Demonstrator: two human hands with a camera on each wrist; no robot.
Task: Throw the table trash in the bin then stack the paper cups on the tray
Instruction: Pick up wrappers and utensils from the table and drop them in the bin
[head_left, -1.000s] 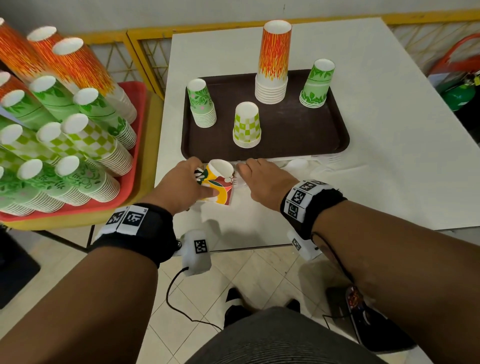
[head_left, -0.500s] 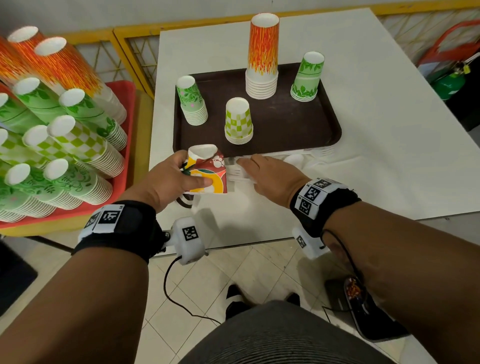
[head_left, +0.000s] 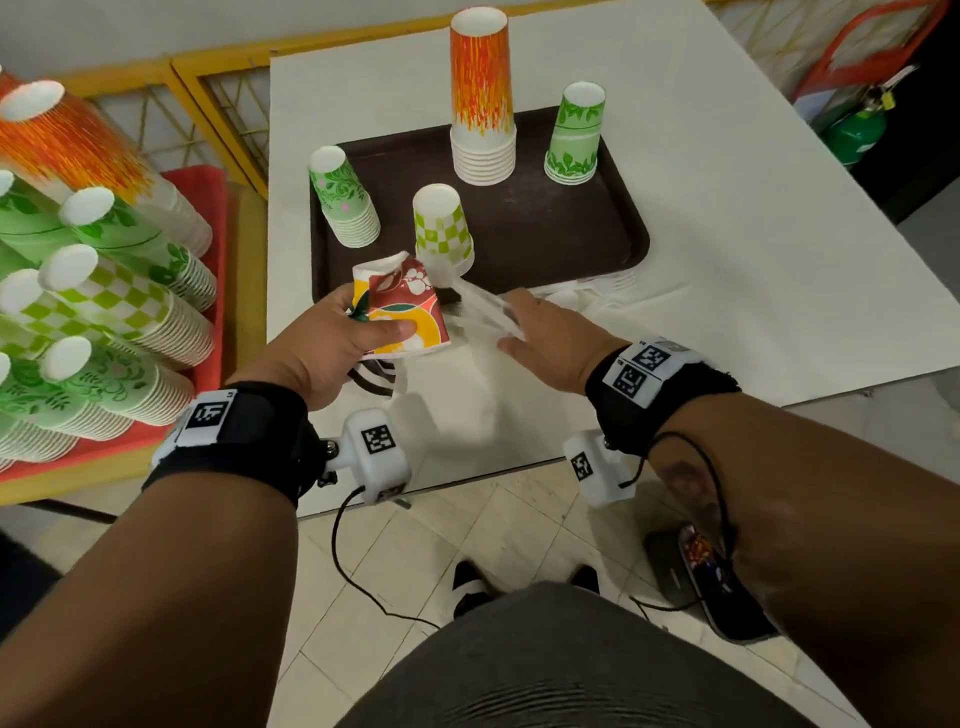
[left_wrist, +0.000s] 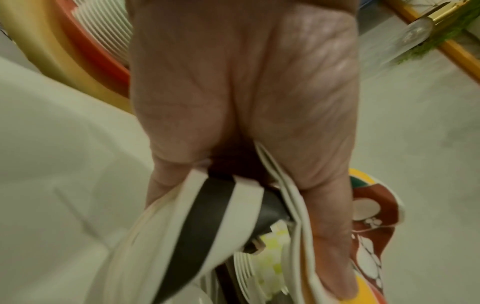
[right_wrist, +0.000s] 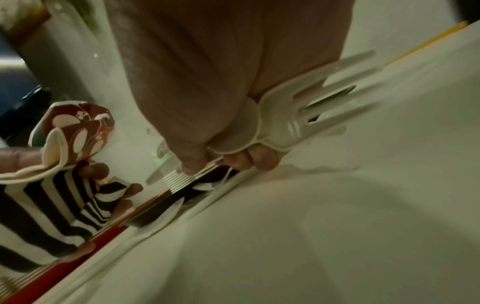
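Note:
My left hand (head_left: 332, 338) grips a crushed red-and-yellow paper cup (head_left: 400, 306) together with a black-and-white striped wrapper (left_wrist: 197, 226), just in front of the brown tray (head_left: 571, 244). My right hand (head_left: 550, 332) holds white plastic cutlery (head_left: 478, 301), a fork (right_wrist: 298, 115) among it, its handles pointing toward the crushed cup. On the tray stand upside-down cup stacks: orange (head_left: 482, 98), green leaf (head_left: 576, 135), green floral (head_left: 343, 202) and checkered (head_left: 441, 228). More white cutlery (head_left: 608, 283) lies on the table by the tray's front edge.
A red tray (head_left: 213, 218) to the left holds several long cup stacks (head_left: 104, 291) lying on their sides. A yellow railing (head_left: 218, 93) runs behind it. A green cylinder (head_left: 857, 130) stands at the far right. The white table's near edge (head_left: 467, 467) is below my wrists.
My left hand has raised the crushed cup off the table. My right hand has closed on the plastic cutlery and lifted it toward the cup.

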